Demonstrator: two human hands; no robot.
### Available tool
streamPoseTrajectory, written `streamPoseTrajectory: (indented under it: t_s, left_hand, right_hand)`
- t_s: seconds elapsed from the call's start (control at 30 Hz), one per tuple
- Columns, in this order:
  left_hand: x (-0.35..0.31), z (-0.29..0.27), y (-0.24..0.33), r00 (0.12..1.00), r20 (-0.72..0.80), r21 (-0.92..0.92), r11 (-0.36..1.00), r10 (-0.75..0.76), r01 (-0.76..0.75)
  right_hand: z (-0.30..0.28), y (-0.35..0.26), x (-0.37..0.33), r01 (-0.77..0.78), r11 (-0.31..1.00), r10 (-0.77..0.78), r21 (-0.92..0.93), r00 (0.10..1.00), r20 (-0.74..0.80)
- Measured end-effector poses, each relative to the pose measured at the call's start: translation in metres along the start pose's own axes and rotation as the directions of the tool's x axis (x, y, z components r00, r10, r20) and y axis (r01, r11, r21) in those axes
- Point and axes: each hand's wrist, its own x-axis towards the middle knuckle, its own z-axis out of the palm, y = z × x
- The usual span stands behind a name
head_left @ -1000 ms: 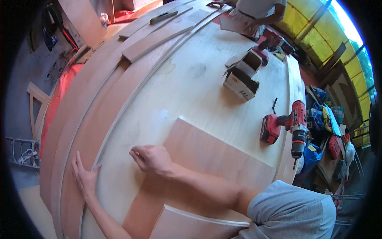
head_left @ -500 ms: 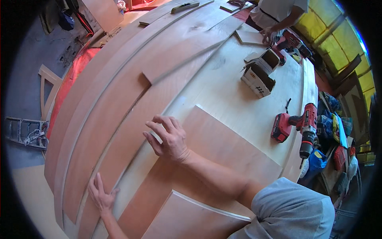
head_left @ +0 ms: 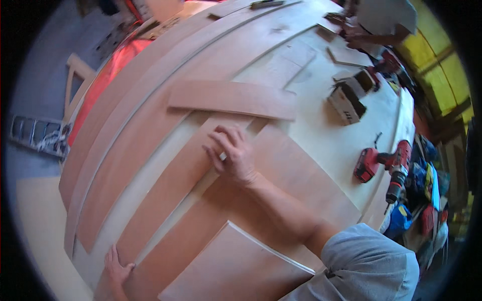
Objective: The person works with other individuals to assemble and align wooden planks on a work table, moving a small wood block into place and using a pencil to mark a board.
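A long plywood strip (head_left: pixel 163 195) slants across the pale work surface. My left hand (head_left: pixel 118 271) spans its near end, fingers by the left edge and thumb by the right. Over the strip's far part is my right hand (head_left: pixel 233 155), fingers curled but apart; a pale spot shows between thumb and fingers, apparently the surface behind. Just beyond that hand, a shorter plywood board (head_left: pixel 231 99) lies crosswise over the strip's far end. A wide plywood sheet (head_left: pixel 296 173) lies under my right forearm, with another pale panel (head_left: pixel 236 266) on top, near me.
Other long boards (head_left: pixel 125 155) lie at the left. A red cordless drill (head_left: pixel 396 165) and an opened carton (head_left: pixel 347 104) stand at the right. A co-worker's hand (head_left: pixel 357 40) is at the far right. A ladder (head_left: pixel 37 133) lies on the floor.
The strip has moved right, leaving a pale gap beside the board on its left. The shorter board has swung crosswise. My left hand has come nearer me; the view has shifted slightly.
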Motion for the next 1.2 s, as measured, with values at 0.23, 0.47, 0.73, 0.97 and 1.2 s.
streamPoseTrajectory:
  t_s: [0.23, 0.47, 0.73, 0.97, 1.2]
  left_hand:
    - [-0.008, -0.017, -0.062, 0.961, 0.218, 0.136, 0.981, -0.169, 0.142]
    - [0.078, -0.037, 0.107, 0.997, 0.079, -0.335, 0.942, 0.001, 0.025]
    - [0.144, -0.004, 0.33, 0.846, -0.441, 0.002, 0.943, 0.299, -0.332]
    - [0.133, -0.017, 0.339, 0.833, -0.524, -0.146, 0.946, 0.175, -0.291]
    - [0.135, -0.009, 0.347, 0.783, -0.618, -0.261, 0.923, 0.065, -0.282]
  right_hand:
    - [0.003, -0.003, 0.001, 0.065, 0.998, -0.064, 0.023, 0.997, -0.039]
    - [0.006, -0.004, -0.002, 0.087, 0.996, -0.086, 0.024, 0.995, -0.041]
    - [0.014, 0.006, -0.004, 0.043, 0.985, -0.043, 0.167, 0.999, -0.003]
    - [0.012, -0.015, -0.002, 0.011, 0.983, -0.025, 0.184, 0.997, 0.073]
    - [0.014, -0.028, -0.014, -0.067, 0.964, 0.019, 0.257, 0.982, 0.187]
